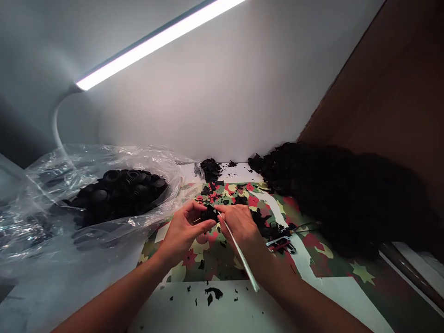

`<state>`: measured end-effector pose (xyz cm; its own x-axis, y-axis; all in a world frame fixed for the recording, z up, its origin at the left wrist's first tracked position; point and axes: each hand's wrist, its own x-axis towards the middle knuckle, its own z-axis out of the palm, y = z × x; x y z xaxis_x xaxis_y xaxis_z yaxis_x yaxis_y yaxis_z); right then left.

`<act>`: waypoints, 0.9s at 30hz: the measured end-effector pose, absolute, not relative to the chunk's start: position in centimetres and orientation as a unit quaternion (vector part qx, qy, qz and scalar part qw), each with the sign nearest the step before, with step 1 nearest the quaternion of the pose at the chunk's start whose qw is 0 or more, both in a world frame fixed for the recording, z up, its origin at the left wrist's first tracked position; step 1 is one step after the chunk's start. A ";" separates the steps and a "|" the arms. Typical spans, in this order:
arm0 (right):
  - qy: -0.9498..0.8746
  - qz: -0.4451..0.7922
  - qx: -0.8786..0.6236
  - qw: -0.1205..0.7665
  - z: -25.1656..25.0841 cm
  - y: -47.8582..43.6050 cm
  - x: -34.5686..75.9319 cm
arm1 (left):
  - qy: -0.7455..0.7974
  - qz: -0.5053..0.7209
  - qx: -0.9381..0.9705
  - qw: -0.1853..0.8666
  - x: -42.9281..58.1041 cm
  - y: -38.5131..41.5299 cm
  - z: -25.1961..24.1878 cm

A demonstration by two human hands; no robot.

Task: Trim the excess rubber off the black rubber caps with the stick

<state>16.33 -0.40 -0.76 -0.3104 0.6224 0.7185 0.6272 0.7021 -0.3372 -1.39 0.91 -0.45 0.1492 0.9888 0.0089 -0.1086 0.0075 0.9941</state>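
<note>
My left hand (183, 227) has its fingers and thumb pinched round a black piece (209, 213), partly hidden between my hands, over the patterned sheet (222, 272). My right fingers (238, 216) are closed on a thin white stick (242, 255), one end close to the piece; I can't tell if they touch. Black scraps (215, 292) lie on the sheet and the pale tabletop (187, 319). At my left, a clear bag (104, 231) holds black caps (100, 195); at my right sits a dark heap (329, 189).
</note>
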 end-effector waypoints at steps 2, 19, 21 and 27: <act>-0.802 -0.009 -0.409 0.435 -0.8 -0.4 16.1 | 0.433 0.478 0.508 0.571 -1.3 0.9 -0.5; -0.785 0.031 -0.506 0.357 -0.3 -0.1 16.3 | 0.412 0.510 0.497 0.569 -0.3 0.2 -0.7; -0.766 0.056 -0.529 0.361 -0.2 0.6 17.3 | 0.401 0.507 0.501 0.576 -0.2 -0.4 -0.4; -0.722 0.122 -0.566 0.379 0.1 2.7 21.1 | 0.355 0.491 0.516 0.606 -0.5 -1.3 0.4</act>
<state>21.14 2.70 0.09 -0.0719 0.9097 0.4090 0.7243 0.3295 -0.6056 -0.55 -1.32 0.36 0.2672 0.9606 0.0761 -0.2286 -0.0135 0.9734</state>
